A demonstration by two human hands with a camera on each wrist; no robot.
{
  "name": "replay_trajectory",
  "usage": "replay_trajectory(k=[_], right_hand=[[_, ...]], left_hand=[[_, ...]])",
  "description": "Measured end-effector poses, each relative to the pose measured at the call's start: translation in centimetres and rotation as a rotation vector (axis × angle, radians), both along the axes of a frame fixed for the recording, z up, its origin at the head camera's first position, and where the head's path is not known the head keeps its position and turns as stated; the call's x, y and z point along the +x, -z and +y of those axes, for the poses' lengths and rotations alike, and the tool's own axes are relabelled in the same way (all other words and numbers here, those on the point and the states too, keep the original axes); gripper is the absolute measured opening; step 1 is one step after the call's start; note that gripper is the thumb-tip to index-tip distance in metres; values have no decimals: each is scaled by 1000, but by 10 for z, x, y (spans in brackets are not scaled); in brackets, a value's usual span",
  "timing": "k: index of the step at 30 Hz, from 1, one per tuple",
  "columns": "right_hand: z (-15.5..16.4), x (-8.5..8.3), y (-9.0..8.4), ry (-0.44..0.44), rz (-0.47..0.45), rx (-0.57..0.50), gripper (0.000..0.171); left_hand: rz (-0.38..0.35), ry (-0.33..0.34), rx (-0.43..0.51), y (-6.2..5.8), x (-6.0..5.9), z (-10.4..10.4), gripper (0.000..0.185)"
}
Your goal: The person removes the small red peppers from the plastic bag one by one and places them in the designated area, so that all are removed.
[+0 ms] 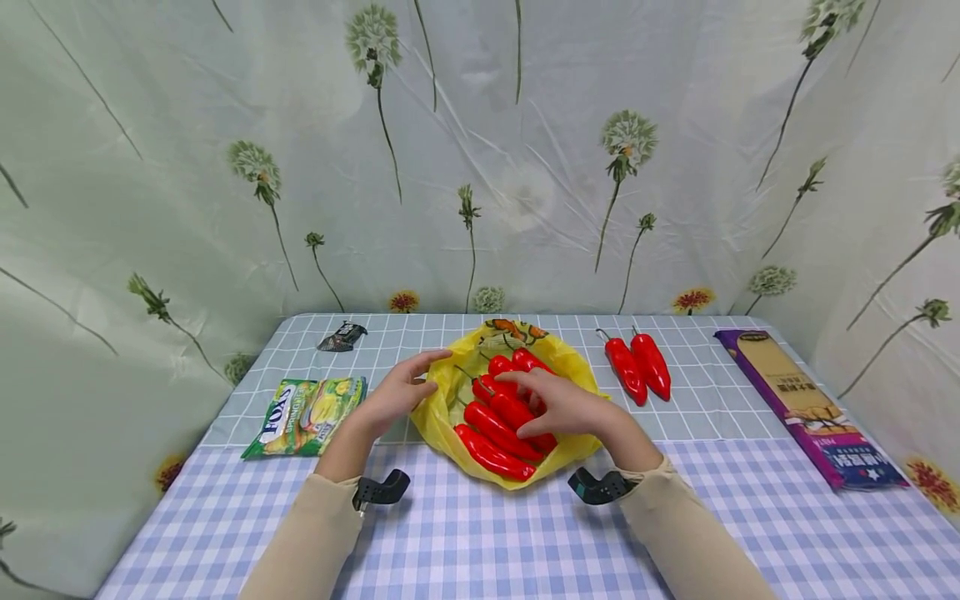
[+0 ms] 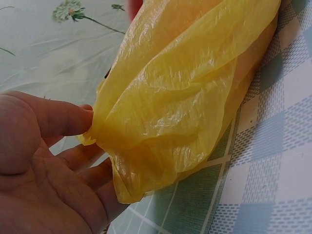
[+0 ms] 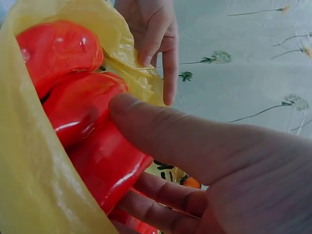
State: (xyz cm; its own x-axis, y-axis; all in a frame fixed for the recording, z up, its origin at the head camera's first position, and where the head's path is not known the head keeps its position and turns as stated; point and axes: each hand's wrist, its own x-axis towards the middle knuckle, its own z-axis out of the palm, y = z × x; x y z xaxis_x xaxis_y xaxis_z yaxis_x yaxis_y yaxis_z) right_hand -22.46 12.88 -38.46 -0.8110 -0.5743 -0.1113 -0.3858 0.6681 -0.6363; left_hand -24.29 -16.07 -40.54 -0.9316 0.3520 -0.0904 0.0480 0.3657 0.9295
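A yellow plastic bag lies open on the checked tablecloth and holds several red peppers. My left hand pinches the bag's left rim between thumb and fingers; the left wrist view shows that hand holding the crumpled yellow film. My right hand reaches into the bag from the right. In the right wrist view this hand has its thumb on top of a red pepper and its fingers curled beneath it. Two more red peppers lie on the table right of the bag.
A green Fox's candy pack lies left of the bag, with a small dark wrapper behind it. A long purple box lies near the table's right edge. Flower-print cloth hangs behind and at both sides.
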Motion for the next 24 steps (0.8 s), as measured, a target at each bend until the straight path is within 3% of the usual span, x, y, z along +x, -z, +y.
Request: replay_trajectory(k=[24], right_hand=[[-5,3,1,39,19,83,65]], left_hand=[[-11,2,1,0,-1,1,53]])
